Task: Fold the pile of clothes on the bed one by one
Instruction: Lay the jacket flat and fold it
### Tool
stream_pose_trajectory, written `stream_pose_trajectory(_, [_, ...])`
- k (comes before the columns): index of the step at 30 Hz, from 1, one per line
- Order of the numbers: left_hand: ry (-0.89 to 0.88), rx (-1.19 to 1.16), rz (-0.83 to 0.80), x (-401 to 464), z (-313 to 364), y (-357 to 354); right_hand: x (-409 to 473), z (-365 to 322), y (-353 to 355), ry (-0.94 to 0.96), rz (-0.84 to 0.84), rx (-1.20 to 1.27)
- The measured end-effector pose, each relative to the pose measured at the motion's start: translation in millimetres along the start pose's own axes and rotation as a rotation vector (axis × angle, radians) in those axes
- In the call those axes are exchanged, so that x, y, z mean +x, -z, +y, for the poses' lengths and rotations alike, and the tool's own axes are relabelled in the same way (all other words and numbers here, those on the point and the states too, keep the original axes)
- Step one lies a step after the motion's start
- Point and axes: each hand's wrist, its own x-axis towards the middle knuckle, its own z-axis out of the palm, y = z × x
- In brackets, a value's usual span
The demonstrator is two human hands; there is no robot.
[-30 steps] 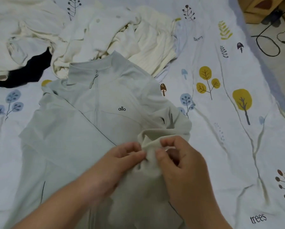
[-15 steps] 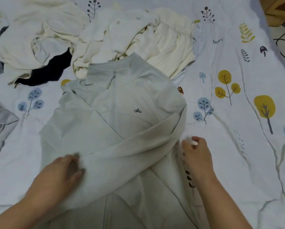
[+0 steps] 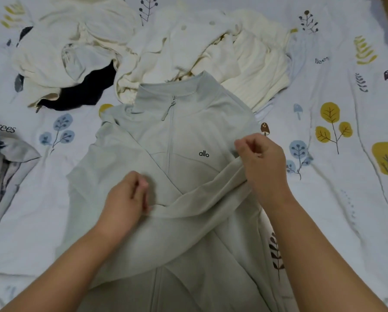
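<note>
- On the bed sheet (image 3: pixel 345 199), printed with trees and mushrooms, a pale grey-green zip jacket (image 3: pixel 188 136) lies front up in the middle of the view, its collar pointing away from the person and its hem toward them, so its long axis runs from near to far.
- One sleeve (image 3: pixel 206 199) is laid slantwise across the chest, running from the jacket's right shoulder down to the left.
- The left hand (image 3: pixel 125 199) has its fingers curled and pinches the lower end of that sleeve.
- The right hand (image 3: pixel 262 163) grips the upper end of the sleeve near the shoulder, fingers curled round the cloth.
- Beyond the collar, touching it, lies the pile of cream clothes (image 3: pixel 211 46), crumpled, with a ribbed cream piece at its right.
- A dark garment (image 3: pixel 85 91) shows from under the cream heap at the far left.
- At the left edge sits a grey folded garment (image 3: pixel 6 167), apart from the jacket.
- Both forearms cross the lower jacket and hide part of it.
</note>
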Motion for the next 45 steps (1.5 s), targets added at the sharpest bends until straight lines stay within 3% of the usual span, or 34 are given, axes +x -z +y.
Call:
stream_pose_trajectory(2, [-0.125, 0.186, -0.072, -2, -6, 11, 3, 6, 2, 0.048, -0.026, -0.226])
stream_pose_trajectory(5, [-0.312, 0.569, -0.364, -14, -14, 9, 14, 27, 21, -0.014, -0.083, -0.682])
stream_pose_trajectory(7, [-0.368, 0.695, -0.340, -13, -18, 4, 23, 41, 34, -0.029, -0.242, -0.874])
stream_pose_trajectory(9, [-0.368, 0.563, -0.259, -11, -15, 5, 36, 48, 44, 0.070, -0.388, -0.938])
stream_pose_trajectory(10, [-0.341, 0.445, -0.221, -9, -14, 6, 44, 46, 49, 0.098, -0.422, -0.915])
stream_pose_trajectory(12, [-0.115, 0.121, -0.149, -5, -15, 13, 62, 32, 57, 0.044, -0.420, -0.737])
stream_pose_trajectory(14, [0.114, -0.202, -0.090, 1, -16, 19, 79, 15, 59, -0.007, -0.361, -0.516])
stream_pose_trajectory(15, [0.155, -0.241, -0.038, 4, -18, 22, 86, 8, 56, 0.012, -0.297, -0.450])
stream_pose_trajectory(18, [0.164, -0.011, 0.202, 11, -29, 26, 97, 4, 31, 0.102, -0.018, -0.465])
stream_pose_trajectory(20, [0.156, 0.099, 0.273, 13, -31, 27, 95, 11, 15, -0.012, 0.087, -0.503])
stream_pose_trajectory(24, [0.138, 0.357, 0.162, 11, -37, 30, 75, 31, 4, -0.407, 0.027, -0.403])
stream_pose_trajectory(27, [0.088, 0.412, 0.125, 10, -41, 37, 51, 45, -4, -0.459, -0.129, -0.357])
stream_pose_trajectory(30, [0.115, 0.257, -0.002, 11, -44, 43, 43, 52, -2, -0.354, -0.270, -0.534])
stream_pose_trajectory(34, [0.121, 0.270, -0.139, 10, -51, 52, 69, 51, 32, -0.206, -0.029, -0.726])
stream_pose_trajectory(36, [0.118, 0.314, -0.191, 5, -55, 57, 71, 47, 38, -0.209, 0.026, -0.753])
stream_pose_trajectory(38, [0.120, 0.333, -0.213, -1, -57, 62, 55, 40, 28, -0.052, 0.048, -0.789])
stream_pose_trajectory(39, [0.121, 0.341, -0.223, -4, -58, 65, 41, 36, 20, 0.082, 0.003, -0.790])
stream_pose_trajectory(41, [0.131, 0.358, -0.295, -10, -59, 71, 4, 29, 1, 0.337, -0.247, -0.781])
stream_pose_trajectory(45, [0.194, 0.388, -0.526, -19, -60, 81, -62, 51, -13, 0.732, -0.699, -1.026])
